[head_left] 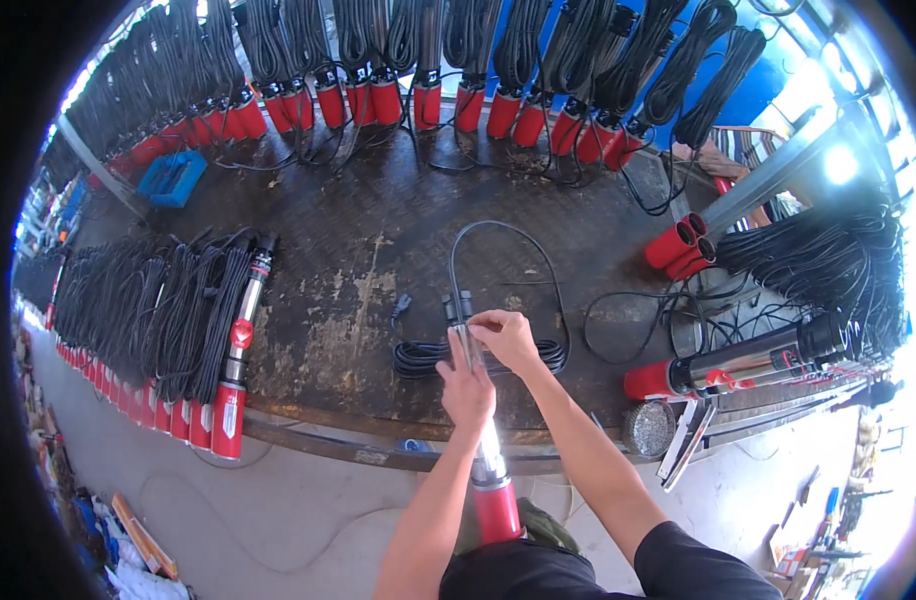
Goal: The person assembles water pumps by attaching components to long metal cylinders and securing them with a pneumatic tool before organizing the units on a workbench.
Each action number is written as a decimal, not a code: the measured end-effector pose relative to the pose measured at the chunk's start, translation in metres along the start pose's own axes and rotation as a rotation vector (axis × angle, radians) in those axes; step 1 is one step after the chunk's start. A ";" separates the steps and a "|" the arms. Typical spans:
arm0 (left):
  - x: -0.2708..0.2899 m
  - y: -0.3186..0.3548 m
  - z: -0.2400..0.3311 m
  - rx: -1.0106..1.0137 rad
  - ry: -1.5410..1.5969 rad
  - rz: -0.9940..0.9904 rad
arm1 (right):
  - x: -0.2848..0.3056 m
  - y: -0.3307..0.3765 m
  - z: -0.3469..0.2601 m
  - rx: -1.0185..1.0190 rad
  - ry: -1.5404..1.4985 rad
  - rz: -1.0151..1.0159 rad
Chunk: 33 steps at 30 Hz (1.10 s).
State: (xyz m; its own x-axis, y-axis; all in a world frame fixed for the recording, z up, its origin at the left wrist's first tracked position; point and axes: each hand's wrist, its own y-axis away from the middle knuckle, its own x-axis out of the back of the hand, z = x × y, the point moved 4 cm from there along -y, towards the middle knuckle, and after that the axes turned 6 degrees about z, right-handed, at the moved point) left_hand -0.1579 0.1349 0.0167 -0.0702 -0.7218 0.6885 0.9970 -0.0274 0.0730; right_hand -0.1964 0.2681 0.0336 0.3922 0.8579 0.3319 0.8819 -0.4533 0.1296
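Observation:
A submersible pump with a shiny steel body, a red base and a black top runs from my lap up over the table's front edge. My left hand is wrapped round its steel body below the top. My right hand pinches with thumb and forefinger against the pump's upper side; whatever lies between the fingertips is too small to make out. From the pump's top a black cable arches rightward to a bundled cable coil lying beneath my hands. A small plug rests left of the top.
Pumps with cable bundles stand along the table's back. More pumps lie at left, others at right. Red cups, a blue crate and a dish of small parts sit around. Another person's hand shows far right.

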 end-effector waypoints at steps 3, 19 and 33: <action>-0.001 0.000 0.003 -0.005 -0.001 -0.010 | 0.000 0.001 0.002 0.243 0.125 0.127; 0.001 0.003 0.007 0.035 0.013 0.010 | 0.107 0.190 0.214 -1.168 -1.492 0.664; -0.005 0.000 0.006 0.058 -0.020 0.000 | 0.033 0.138 0.016 -0.668 -1.925 0.324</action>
State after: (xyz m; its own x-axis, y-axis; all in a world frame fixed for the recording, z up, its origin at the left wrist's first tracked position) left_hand -0.1577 0.1427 0.0178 -0.0714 -0.7076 0.7030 0.9934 0.0133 0.1143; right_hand -0.0576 0.2382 0.0472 0.5847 -0.3567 -0.7286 0.7031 -0.2252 0.6745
